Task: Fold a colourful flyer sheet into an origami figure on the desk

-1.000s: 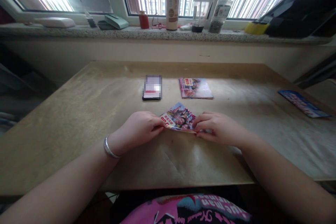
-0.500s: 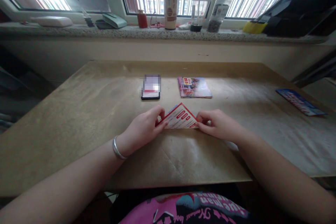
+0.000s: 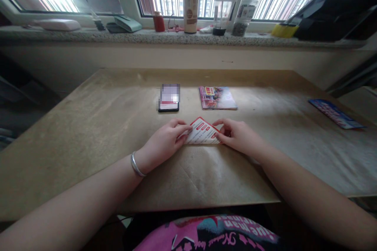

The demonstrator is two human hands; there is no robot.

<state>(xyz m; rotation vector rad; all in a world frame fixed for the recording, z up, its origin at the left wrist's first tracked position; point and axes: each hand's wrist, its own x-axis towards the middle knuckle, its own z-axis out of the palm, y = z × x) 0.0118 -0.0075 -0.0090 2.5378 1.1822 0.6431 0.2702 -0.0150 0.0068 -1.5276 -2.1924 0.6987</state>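
A second ago the picture side of the sheet (image 3: 202,135) faces up; now its white printed side with the red border does, and the blue strip along the upper-left edge half a second ago no longer shows. Reads as a diagonal fold with the two layers about lined up, crease at the bottom, looks not fully pressed. Sheet is a triangle at frame centre on the desk (image 3: 88,145), apex up, between both grips. Left hand (image 3: 167,137) pinches its left corner, fingertips over the edge; right hand (image 3: 240,135) pinches the right corner, thumb in front. Both have come inward slightly.
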